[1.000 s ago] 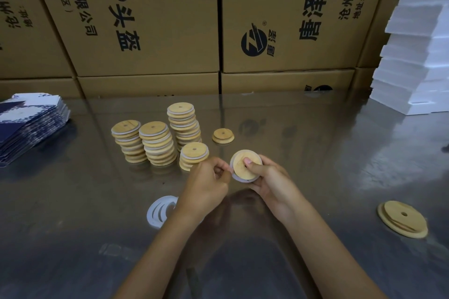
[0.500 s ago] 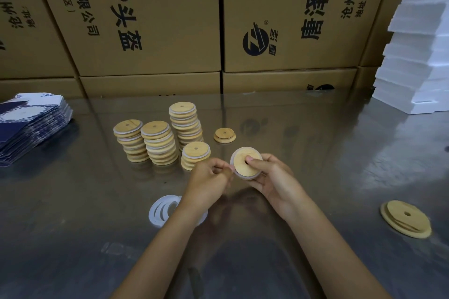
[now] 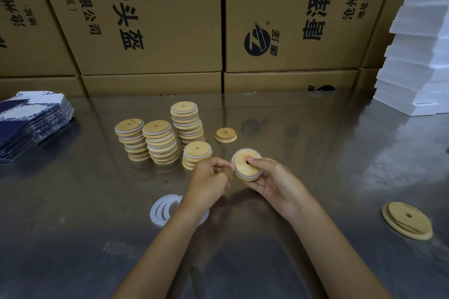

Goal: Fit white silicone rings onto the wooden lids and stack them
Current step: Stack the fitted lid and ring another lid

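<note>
Since the earlier frame little has changed: both hands have lifted slightly toward the stacks, and the lid (image 3: 247,165) has tilted a touch more to face the camera. The right hand (image 3: 274,183) cups the lid from below and from the right, thumb pressed beside its centre hole. The left hand (image 3: 210,177) is curled at the lid's left edge, fingertips (image 3: 230,166) pinching the white ring (image 3: 237,153) that shows as a pale rim around the upper left of the wood; how far round the ring is seated cannot be told.

Four stacks (image 3: 160,143) of ringed lids stand just beyond the left hand, the short front one (image 3: 196,154) almost touching the knuckles. A single lid (image 3: 226,135) lies flat just right of the tallest stack. Loose rings (image 3: 165,210) lie on the table (image 3: 315,153) under the left forearm, partly hidden by it. Two bare lids (image 3: 407,219), overlapping, sit well apart to the right, near the frame edge.

Open room lies to the right of the hands, between them and the bare lids, and across the near table in front of the arms. Cartons (image 3: 150,19) wall off the far edge. A pile of white foam slabs (image 3: 422,56) occupies the far right corner and a pile of blue printed cards (image 3: 31,124) the left edge.
</note>
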